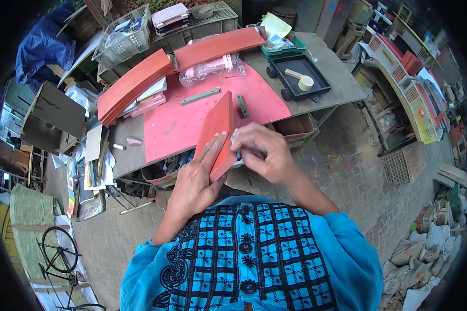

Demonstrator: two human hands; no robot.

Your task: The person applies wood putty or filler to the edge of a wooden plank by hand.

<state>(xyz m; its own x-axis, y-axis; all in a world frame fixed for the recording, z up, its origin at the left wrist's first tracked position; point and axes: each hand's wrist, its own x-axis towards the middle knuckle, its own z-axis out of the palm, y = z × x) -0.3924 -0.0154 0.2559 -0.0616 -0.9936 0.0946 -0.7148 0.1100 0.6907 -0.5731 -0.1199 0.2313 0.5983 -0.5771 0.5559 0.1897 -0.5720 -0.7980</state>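
A red-painted wooden board (216, 127) stands tilted in front of my body, its long edge facing right. My left hand (193, 179) grips its lower end, with fingers laid over the red face and the thumb underneath. At the board's right edge, my right hand (264, 152) has its fingers curled and pinched together; whatever they may hold is hidden. Beyond the board, two grey-green strips (200, 97) (242, 105) lie on a pink sheet (166, 136) covering part of the table.
Stacked curved red boards (135, 85) lie at the table's left, and another red board (220, 47) rests on a plastic-wrapped pink item (210, 70). At the right, a black tray (290, 66) holds a mallet (305, 82). A crate (403, 163) stands on the paved floor.
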